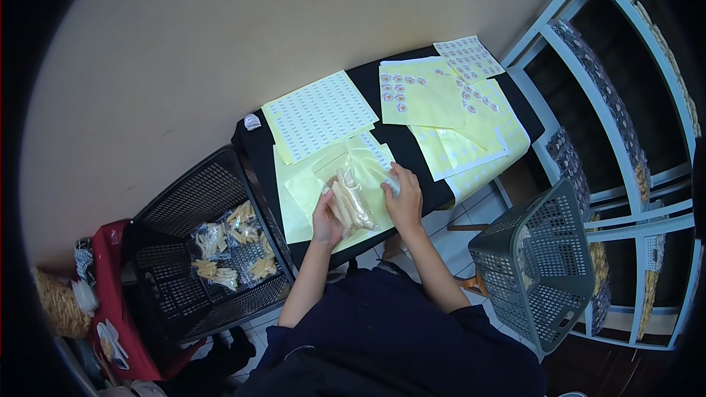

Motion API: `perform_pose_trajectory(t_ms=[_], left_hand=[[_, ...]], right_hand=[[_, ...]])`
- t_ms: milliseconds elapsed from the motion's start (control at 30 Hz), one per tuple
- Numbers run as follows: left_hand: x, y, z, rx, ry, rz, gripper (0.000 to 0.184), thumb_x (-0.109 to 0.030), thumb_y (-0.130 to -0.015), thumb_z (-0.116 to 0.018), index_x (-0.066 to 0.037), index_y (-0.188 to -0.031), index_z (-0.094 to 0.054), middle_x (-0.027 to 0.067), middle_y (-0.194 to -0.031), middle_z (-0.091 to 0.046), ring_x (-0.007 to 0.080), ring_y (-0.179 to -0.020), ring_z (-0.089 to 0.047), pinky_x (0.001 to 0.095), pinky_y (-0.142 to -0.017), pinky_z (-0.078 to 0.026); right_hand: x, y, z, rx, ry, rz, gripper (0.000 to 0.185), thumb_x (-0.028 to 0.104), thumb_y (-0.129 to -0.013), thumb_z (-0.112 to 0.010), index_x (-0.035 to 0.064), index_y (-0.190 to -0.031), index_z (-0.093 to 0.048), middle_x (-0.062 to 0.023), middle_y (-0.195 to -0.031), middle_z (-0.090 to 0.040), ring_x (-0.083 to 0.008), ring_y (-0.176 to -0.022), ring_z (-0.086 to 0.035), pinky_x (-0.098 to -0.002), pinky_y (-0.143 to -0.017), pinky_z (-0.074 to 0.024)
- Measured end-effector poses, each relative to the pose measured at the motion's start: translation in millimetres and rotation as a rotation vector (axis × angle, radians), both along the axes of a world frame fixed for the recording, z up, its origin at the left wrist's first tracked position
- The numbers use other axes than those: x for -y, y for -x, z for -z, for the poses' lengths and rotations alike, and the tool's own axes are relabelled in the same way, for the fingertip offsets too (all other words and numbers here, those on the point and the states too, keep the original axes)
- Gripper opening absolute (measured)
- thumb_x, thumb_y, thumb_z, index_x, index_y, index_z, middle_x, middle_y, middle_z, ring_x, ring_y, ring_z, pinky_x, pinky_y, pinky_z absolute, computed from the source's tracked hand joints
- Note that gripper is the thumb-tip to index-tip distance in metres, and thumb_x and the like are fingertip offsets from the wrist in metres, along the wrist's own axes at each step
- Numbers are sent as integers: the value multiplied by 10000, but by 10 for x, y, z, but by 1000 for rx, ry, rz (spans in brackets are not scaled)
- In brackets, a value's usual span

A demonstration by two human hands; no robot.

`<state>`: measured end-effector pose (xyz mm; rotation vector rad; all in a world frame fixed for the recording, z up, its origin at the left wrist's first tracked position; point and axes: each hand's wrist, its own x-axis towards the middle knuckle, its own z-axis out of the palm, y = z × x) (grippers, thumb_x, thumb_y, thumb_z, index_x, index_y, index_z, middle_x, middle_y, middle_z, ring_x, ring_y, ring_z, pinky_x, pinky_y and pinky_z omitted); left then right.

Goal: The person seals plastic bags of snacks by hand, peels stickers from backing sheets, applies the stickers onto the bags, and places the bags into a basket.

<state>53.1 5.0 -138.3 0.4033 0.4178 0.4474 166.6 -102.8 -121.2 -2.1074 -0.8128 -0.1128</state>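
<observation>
At the near edge of the dark surface [364, 73], left fingers [329, 213] pinch a clear packet [351, 202]; right fingers [395, 185] curl at a sheet, their grip unclear. Black crate [165, 250] crowds the left, grey basket [500, 257] the right, seemingly just off the surface.

We find both forearms bare, reaching forward and converging from either side of the torso. The left forearm [307, 279] runs up to the left hand [328, 220], which is upright on edge, thumb uppermost, fingers partly curled in a grip. The right forearm [434, 265] slants inward; the right hand [404, 200] shows its back, with thumb and index finger extended and bent. We record the hands apart, the right slightly farther forward.
</observation>
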Motion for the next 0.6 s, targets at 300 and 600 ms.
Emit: perform_pose_trajectory(t_ms=[300, 600], left_hand=[[-6, 12, 22, -3, -40, -8, 429, -241, -860, -393, -24, -1228, -349, 122, -1194, -434, 234, -1103, -429, 354, -947, -340], [17, -2, -42, 16, -81, -2, 414, -219, -840, -425, -32, -1205, -365, 126, -1182, -436, 246, -1105, -423, 369, -950, -337]], right_hand=[[-7, 10, 48, -23, -37, 56, 338, 13, -651, -631, 18, -980, -552, -111, -841, -605, -269, -815, -553, -341, -728, -441], [-35, 30, -5, -32, 9, 78, 296, 2, -658, -610, 39, -946, -555, -84, -812, -592, -268, -822, -539, -351, -717, -439]])
